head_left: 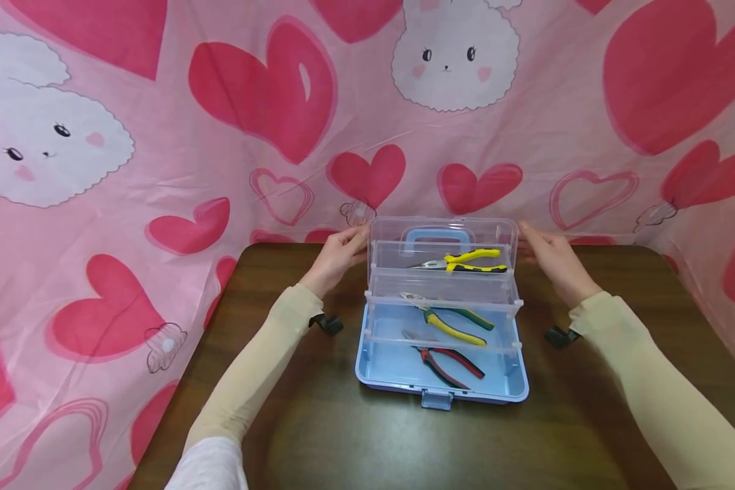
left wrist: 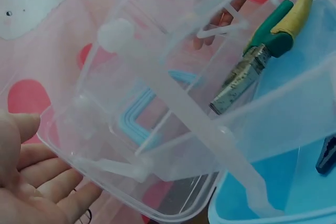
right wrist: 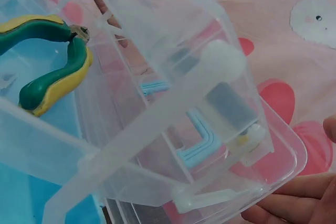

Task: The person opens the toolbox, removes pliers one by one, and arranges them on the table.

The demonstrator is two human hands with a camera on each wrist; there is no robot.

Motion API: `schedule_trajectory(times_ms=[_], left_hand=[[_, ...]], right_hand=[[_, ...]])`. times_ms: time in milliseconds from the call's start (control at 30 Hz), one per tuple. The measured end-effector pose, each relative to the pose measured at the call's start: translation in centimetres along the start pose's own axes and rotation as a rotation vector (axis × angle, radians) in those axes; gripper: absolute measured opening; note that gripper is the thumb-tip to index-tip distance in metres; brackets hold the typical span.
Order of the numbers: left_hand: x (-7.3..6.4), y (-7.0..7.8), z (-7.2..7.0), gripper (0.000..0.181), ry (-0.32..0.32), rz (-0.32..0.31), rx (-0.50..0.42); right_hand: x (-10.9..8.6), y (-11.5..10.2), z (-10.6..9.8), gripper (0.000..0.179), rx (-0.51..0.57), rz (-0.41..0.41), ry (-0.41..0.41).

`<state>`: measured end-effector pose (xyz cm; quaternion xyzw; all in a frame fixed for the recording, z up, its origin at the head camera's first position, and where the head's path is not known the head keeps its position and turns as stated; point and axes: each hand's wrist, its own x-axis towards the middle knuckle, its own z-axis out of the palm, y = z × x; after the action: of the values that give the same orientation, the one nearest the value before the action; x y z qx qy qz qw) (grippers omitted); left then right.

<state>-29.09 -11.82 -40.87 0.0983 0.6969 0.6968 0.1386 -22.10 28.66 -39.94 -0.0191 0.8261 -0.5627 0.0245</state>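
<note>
A toolbox with a light blue base (head_left: 441, 374) stands unfolded, its clear lid (head_left: 484, 230) tipped back. Yellow-and-black long-nose pliers (head_left: 474, 258) lie in the upper clear tray. Green-and-yellow pliers (head_left: 456, 329) rest in the lower tray. Red-and-black pliers (head_left: 447, 364) are in the base. My left hand (head_left: 337, 258) is at the lid's left side; in the left wrist view its fingers (left wrist: 50, 174) are loosely extended, the thumb beside the rim. At the lid's right side my right hand (head_left: 554, 262) reaches behind the edge, fingers (right wrist: 294, 198) fairly straight under the rim.
The box sits on a dark brown wooden table (head_left: 318, 435). A pink curtain (head_left: 233, 156) with hearts and rabbit faces hangs right behind the table. The lid carries a blue handle (head_left: 437, 235), and a blue latch (head_left: 436, 400) juts from the base's front.
</note>
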Motion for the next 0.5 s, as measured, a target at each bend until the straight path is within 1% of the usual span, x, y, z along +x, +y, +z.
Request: schedule_trajectory(times_ms=[100, 233, 333, 400, 500], left_hand=[[0.1, -0.6, -0.1, 0.046, -0.014, 0.009, -0.033], [0.0, -1.4, -0.2, 0.045, -0.023, 0.012, -0.131], [-0.1, -1.8, -0.2, 0.046, -0.040, 0.020, -0.154], [-0.1, -2.0, -0.2, 0.048, -0.058, 0.028, -0.117], [-0.1, -2.3, -0.2, 0.050, -0.104, 0.042, -0.039]], right_hand=[[-0.2, 0.2, 0.1, 0.076, 0.034, -0.005, -0.021], [-0.5, 0.3, 0.2, 0.078, 0.053, 0.005, -0.080], [-0.6, 0.4, 0.2, 0.081, 0.083, 0.016, -0.119], [-0.7, 0.6, 0.2, 0.084, 0.104, 0.031, -0.140], [-0.9, 1.2, 0.4, 0.085, 0.128, 0.052, -0.161]])
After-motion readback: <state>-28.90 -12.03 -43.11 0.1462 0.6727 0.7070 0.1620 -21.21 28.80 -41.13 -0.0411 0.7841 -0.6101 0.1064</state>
